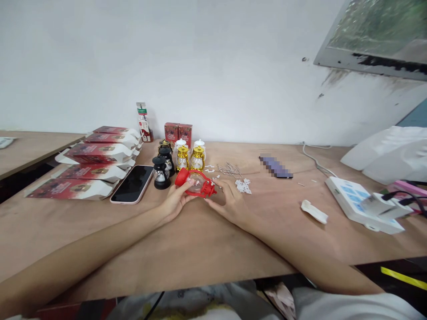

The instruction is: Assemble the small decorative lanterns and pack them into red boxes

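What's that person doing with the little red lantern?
A person is holding the red lantern tipped on its side in the left hand. The right hand, thumb and fingers apart, is at its top end; I can't tell if it touches. Black lanterns, gold lanterns and white lanterns stand upright behind, and thin wires lie in a tangle nearby.

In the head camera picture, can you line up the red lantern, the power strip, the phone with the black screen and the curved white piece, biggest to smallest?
1. Power strip
2. Phone with the black screen
3. Red lantern, partly covered by the left hand
4. Curved white piece
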{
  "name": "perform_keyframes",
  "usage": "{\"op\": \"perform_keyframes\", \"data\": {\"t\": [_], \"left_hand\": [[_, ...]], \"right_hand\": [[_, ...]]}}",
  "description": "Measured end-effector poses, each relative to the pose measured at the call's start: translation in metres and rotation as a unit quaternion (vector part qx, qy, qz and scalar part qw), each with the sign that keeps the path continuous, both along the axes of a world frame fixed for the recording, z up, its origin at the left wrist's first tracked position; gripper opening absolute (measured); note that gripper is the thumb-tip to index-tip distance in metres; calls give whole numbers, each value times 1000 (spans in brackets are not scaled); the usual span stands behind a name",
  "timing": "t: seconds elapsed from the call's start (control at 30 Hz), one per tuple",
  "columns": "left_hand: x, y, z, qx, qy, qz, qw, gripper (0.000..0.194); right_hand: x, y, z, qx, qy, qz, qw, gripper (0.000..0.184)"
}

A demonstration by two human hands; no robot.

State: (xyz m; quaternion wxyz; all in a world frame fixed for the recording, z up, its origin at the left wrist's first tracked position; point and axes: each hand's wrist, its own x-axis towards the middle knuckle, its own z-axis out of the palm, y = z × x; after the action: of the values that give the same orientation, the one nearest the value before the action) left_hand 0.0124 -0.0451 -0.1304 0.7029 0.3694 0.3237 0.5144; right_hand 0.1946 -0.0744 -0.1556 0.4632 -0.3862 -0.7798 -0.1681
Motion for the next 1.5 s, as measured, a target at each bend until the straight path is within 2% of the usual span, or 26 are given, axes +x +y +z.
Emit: {"op": "perform_keyframes", "data": {"t": [0.2,0.37,0.53,0.8,1.0,1.13,1.23,1.33,1.5], "left_hand": [[-1,3,-3,-1,6,-5,1000,26],[-2,4,-2,-10,9,-14,1000,24],[-2,3,0,-22,7,-11,1000,20],[-3,3,1,-4,12,-24,1000,19],[3,-4,-2,65,34,24,997,49],[5,-5,-8,165,171,71,969,43],[5,-5,-11,204,243,49,947,41],[4,-5,-13,222,239,13,945,44],[0,4,-19,262,223,40,938,41]], "right_hand": [[3,2,-2,-33,-9,-28,999,45],[4,3,-3,-22,-20,-29,999,46],[4,5,-3,19,-28,-37,999,44],[11,10,-1,14,-62,-52,997,36],[13,13,-7,-16,-60,-85,994,32],[15,16,-12,26,-67,-112,991,30],[15,15,-12,84,-68,-67,992,36],[9,8,-9,120,-100,3,988,44],[-3,-2,1,152,-210,26,966,49]]}}
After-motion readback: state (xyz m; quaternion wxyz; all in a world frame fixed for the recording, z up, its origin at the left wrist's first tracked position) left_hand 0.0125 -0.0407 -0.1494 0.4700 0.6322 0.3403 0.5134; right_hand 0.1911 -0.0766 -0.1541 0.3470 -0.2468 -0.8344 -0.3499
